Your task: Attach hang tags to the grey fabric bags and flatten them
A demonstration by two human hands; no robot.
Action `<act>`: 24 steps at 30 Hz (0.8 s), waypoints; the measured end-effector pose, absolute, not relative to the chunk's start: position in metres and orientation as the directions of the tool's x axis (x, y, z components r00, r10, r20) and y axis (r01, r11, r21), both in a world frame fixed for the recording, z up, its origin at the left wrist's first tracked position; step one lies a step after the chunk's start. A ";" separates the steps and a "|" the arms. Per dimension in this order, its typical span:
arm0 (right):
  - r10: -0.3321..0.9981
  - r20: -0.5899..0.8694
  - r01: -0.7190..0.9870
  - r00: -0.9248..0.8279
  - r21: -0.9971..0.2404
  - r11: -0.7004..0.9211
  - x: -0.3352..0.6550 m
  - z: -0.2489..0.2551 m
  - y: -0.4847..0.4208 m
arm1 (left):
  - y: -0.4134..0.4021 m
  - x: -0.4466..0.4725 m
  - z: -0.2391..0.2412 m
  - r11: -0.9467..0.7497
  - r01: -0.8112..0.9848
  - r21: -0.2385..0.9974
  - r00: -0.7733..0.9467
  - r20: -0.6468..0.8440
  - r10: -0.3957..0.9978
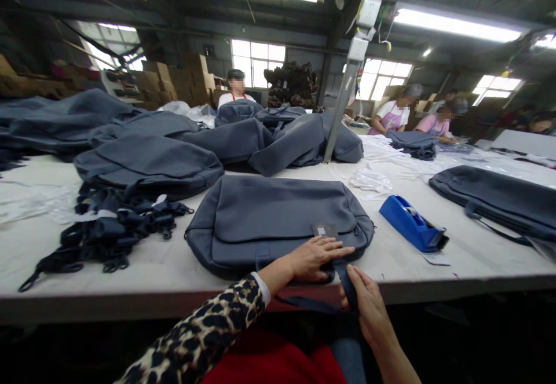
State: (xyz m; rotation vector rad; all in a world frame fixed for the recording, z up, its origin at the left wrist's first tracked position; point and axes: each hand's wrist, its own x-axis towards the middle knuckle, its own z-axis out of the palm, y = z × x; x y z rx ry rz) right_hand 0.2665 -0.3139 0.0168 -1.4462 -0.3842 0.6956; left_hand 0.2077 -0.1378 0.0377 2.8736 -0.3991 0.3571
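Table (478, 256) spans mid-frame, grey bag (278, 210) flat at centre. Left hand (315, 256) lies open-palmed on its lower edge. Right hand (369, 308), lower centre, pinches the dark strap (347, 282) over the table's edge. Firm downward pressure should stop the bag sliding.

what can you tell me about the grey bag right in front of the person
The grey bag is a soft fabric laptop-style case with a front flap, lying flat at the table edge. A dark tag sits near its lower right. The left hand rests flat on its front edge; the right hand grips its dark strap hanging off the edge.
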 end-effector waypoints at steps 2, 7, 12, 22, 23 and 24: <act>0.649 -0.178 -0.197 0.739 -0.979 -0.044 0.267 0.017 -0.314 | -0.142 0.208 0.041 -0.940 -0.298 0.169 0.935 0.252 -0.251; 0.649 -0.142 -0.148 0.748 -0.988 -0.045 0.266 0.015 -0.316 | -0.149 0.224 0.026 -0.962 -0.235 0.135 0.948 0.252 -0.196; 0.658 -0.101 -0.108 0.746 -0.994 -0.030 0.264 0.012 -0.320 | -0.134 0.235 0.014 -0.981 -0.163 0.107 0.956 0.265 -0.130; 0.658 -0.162 -0.204 0.735 -0.979 -0.013 0.261 -0.004 -0.328 | -0.093 0.238 0.016 -0.868 -0.150 0.474 0.989 0.064 -0.136; 0.659 -0.163 -0.196 0.735 -0.980 -0.023 0.261 -0.004 -0.329 | -0.091 0.238 0.016 -0.860 -0.134 0.492 0.990 0.038 -0.133; 0.658 -0.167 -0.192 0.735 -0.981 -0.035 0.262 -0.005 -0.330 | -0.090 0.238 0.015 -0.854 -0.124 0.505 0.991 0.017 -0.135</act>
